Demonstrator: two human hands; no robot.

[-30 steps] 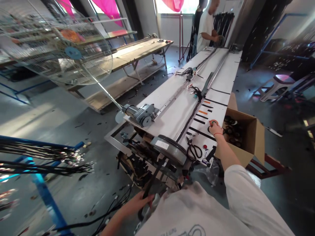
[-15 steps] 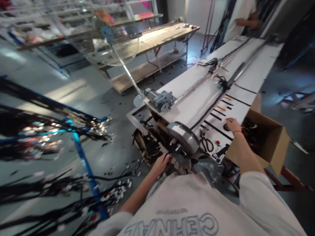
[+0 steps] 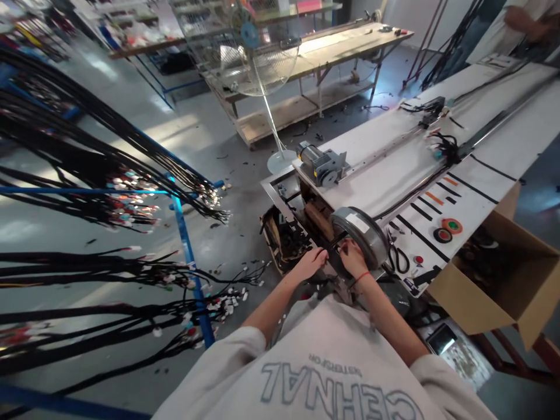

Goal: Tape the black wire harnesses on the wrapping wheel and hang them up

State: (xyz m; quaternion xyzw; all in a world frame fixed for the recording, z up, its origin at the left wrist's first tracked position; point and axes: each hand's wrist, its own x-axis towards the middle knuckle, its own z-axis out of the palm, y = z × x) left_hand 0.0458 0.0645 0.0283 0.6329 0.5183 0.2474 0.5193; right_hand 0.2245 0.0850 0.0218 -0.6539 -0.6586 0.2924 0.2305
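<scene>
My left hand [image 3: 312, 263] is closed at the near end of the white table, left of a round grey machine head [image 3: 362, 234]. My right hand [image 3: 352, 258] has its fingers bent and pinched together against the near left side of that head. The two hands are a short distance apart. Something dark and thin is by the fingertips, but what each hand grips is too small and covered to make out. To the right, an orange-rimmed tape roll [image 3: 452, 226] with a green core lies beside a black tape roll [image 3: 443, 235]. Black-handled scissors [image 3: 399, 259] lie nearer.
An open cardboard box [image 3: 476, 291] stands at the table's right edge. A motor unit [image 3: 321, 163] and long rails lie along the white table [image 3: 371, 175]. Black cable bundles hang on a blue rack [image 3: 186, 245] at left. A standing fan [image 3: 249, 41] and another person [image 3: 525, 23] are farther off.
My right hand has left the tape rolls on the table and come in beside the round machine head. My left hand has moved up next to it. The view has swung left.
</scene>
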